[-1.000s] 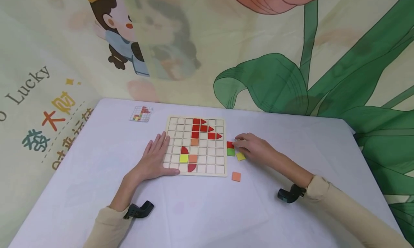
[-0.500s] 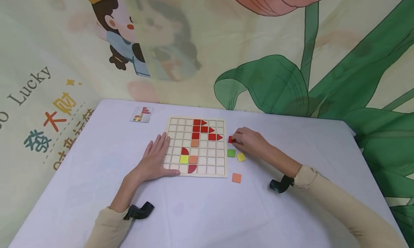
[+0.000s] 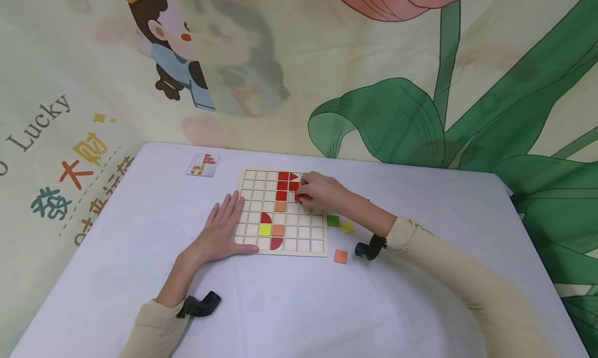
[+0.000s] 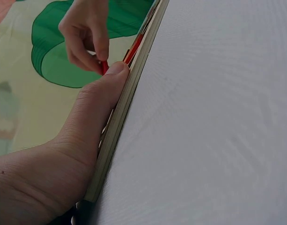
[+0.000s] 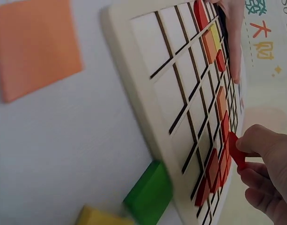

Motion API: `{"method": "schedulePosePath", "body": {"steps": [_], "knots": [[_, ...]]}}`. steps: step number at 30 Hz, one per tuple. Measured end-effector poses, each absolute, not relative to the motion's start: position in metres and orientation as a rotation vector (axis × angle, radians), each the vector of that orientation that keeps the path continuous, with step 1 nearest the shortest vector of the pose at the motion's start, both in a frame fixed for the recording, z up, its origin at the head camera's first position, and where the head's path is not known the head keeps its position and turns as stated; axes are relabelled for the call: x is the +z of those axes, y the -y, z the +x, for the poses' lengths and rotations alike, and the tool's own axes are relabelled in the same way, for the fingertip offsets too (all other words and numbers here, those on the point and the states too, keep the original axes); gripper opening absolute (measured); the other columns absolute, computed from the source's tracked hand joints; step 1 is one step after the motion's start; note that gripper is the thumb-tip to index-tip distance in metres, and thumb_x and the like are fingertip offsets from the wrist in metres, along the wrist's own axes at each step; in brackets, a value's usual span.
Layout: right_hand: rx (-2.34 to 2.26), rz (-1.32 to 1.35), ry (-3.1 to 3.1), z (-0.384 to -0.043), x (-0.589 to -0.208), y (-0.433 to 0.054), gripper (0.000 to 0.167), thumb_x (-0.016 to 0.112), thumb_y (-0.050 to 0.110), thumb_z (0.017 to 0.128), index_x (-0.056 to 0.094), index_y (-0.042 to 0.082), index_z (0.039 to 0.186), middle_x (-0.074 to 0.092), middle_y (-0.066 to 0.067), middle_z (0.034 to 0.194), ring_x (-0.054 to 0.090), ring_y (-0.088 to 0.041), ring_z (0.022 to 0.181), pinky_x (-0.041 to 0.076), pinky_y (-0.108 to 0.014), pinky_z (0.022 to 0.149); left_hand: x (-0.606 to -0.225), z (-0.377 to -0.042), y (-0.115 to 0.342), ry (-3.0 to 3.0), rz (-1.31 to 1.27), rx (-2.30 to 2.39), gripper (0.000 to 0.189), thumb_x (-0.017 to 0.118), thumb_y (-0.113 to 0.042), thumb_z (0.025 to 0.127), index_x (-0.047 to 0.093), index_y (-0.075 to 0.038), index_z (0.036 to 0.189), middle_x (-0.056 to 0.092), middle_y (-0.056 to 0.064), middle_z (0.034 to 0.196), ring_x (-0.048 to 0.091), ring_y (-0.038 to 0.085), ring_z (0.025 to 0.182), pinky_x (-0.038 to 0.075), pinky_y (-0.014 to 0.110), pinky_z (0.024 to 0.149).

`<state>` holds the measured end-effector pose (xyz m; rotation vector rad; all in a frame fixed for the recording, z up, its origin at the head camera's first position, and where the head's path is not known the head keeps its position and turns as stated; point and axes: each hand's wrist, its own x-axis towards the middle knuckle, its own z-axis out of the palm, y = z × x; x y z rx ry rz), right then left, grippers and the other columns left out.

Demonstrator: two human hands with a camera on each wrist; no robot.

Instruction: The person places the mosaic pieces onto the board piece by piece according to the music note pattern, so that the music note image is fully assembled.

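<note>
My right hand (image 3: 321, 193) pinches a red square tile (image 5: 235, 151) between thumb and fingers, close over the upper part of the grid board (image 3: 306, 246). The hand hides some red pieces at the board's upper right in the head view. My left hand (image 3: 219, 232) lies spread at the board's left edge, its thumb along the near edge. On the board are several red squares (image 3: 283, 176), red triangles, two orange squares (image 3: 277, 229), a yellow square (image 3: 264, 229) and two red quarter-rounds (image 3: 276, 243).
Right of the board lie a green tile (image 3: 333, 221), a yellow tile (image 3: 347, 226) and an orange tile (image 3: 341, 256). A small pattern card (image 3: 203, 165) rests at the back left of the white-clothed table (image 3: 299, 306). A printed curtain hangs behind.
My right hand has picked up the red tile from beside the green one and carried it left over the board. The left hand stays in place.
</note>
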<state>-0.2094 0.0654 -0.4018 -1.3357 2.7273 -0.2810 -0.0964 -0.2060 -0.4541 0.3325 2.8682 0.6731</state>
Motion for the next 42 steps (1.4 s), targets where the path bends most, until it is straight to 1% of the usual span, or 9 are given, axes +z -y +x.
{"method": "schedulePosePath", "body": {"steps": [6, 10, 19, 22, 26, 30, 33, 38, 42], "knots": [[-0.289, -1.409, -2.678, -0.214, -0.407, -0.048, 0.015, 0.066, 0.014, 0.091, 0.077, 0.007, 0.100, 0.063, -0.007, 0.091, 0.049, -0.016, 0.081, 0.043, -0.022, 0.069, -0.454, -0.097, 0.205, -2.865, 0.349, 0.677, 0.126, 0.077, -0.060, 0.069, 0.008, 0.003, 0.154, -0.001, 0.019, 0.164, -0.002, 0.039, 0.152, 0.000, 0.058, 0.120], [-0.319, -1.408, -2.668, -0.215, -0.407, -0.044, 0.017, 0.067, 0.014, 0.091, 0.076, 0.005, 0.102, 0.065, -0.008, 0.091, 0.051, -0.016, 0.080, 0.047, -0.023, 0.072, -0.452, -0.098, 0.205, -2.871, 0.350, 0.669, 0.126, 0.077, -0.060, 0.069, 0.009, 0.003, 0.154, 0.000, 0.019, 0.164, -0.002, 0.039, 0.152, 0.001, 0.058, 0.121], [-0.255, -1.432, -2.670, -0.214, -0.406, -0.040, 0.016, 0.067, 0.013, 0.092, 0.075, 0.006, 0.103, 0.067, -0.009, 0.098, 0.057, -0.019, 0.090, 0.053, -0.027, 0.084, -0.452, -0.097, 0.207, -2.863, 0.342, 0.672, 0.126, 0.077, -0.060, 0.069, 0.009, 0.003, 0.154, -0.001, 0.019, 0.164, -0.002, 0.039, 0.152, 0.000, 0.058, 0.121], [-0.251, -1.422, -2.687, -0.213, -0.409, -0.040, 0.016, 0.067, 0.014, 0.091, 0.075, 0.006, 0.103, 0.068, -0.009, 0.097, 0.058, -0.019, 0.088, 0.054, -0.027, 0.084, -0.452, -0.096, 0.208, -2.863, 0.339, 0.671, 0.126, 0.077, -0.059, 0.069, 0.009, 0.003, 0.154, -0.001, 0.019, 0.164, -0.002, 0.039, 0.152, 0.000, 0.058, 0.120], [-0.189, -1.428, -2.706, -0.212, -0.412, -0.039, 0.012, 0.066, 0.013, 0.092, 0.075, 0.005, 0.097, 0.067, -0.008, 0.096, 0.058, -0.018, 0.086, 0.054, -0.026, 0.081, -0.452, -0.097, 0.209, -2.867, 0.337, 0.658, 0.126, 0.077, -0.060, 0.069, 0.009, 0.003, 0.154, -0.001, 0.019, 0.164, -0.003, 0.038, 0.152, 0.000, 0.058, 0.120], [-0.132, -1.455, -2.721, -0.210, -0.413, -0.039, 0.012, 0.064, 0.011, 0.093, 0.074, 0.005, 0.091, 0.065, -0.009, 0.102, 0.058, -0.019, 0.093, 0.055, -0.026, 0.081, -0.451, -0.098, 0.209, -2.868, 0.341, 0.672, 0.126, 0.077, -0.060, 0.069, 0.009, 0.003, 0.154, -0.001, 0.019, 0.164, -0.002, 0.039, 0.152, 0.000, 0.058, 0.121], [-0.100, -1.475, -2.727, -0.207, -0.413, -0.043, 0.013, 0.064, 0.013, 0.093, 0.074, 0.005, 0.097, 0.065, -0.008, 0.108, 0.058, -0.020, 0.099, 0.055, -0.025, 0.083, -0.451, -0.098, 0.208, -2.861, 0.340, 0.679, 0.126, 0.078, -0.059, 0.069, 0.009, 0.003, 0.154, -0.001, 0.020, 0.164, -0.002, 0.039, 0.152, 0.000, 0.058, 0.120], [-0.197, -1.525, -2.785, -0.194, -0.410, -0.065, 0.025, 0.068, 0.016, 0.090, 0.072, 0.008, 0.113, 0.066, -0.005, 0.112, 0.060, -0.018, 0.102, 0.055, -0.024, 0.084, -0.453, -0.097, 0.207, -2.861, 0.332, 0.670, 0.126, 0.077, -0.060, 0.069, 0.008, 0.003, 0.154, -0.002, 0.019, 0.164, -0.003, 0.039, 0.152, 0.000, 0.058, 0.121], [-0.319, -1.561, -2.804, -0.172, -0.408, -0.100, 0.026, 0.074, 0.014, 0.086, 0.073, 0.010, 0.112, 0.069, -0.003, 0.107, 0.062, -0.017, 0.098, 0.056, -0.024, 0.080, -0.454, -0.097, 0.207, -2.862, 0.336, 0.679, 0.125, 0.077, -0.060, 0.070, 0.008, 0.002, 0.154, -0.002, 0.018, 0.164, -0.003, 0.038, 0.152, 0.000, 0.058, 0.121]]}}
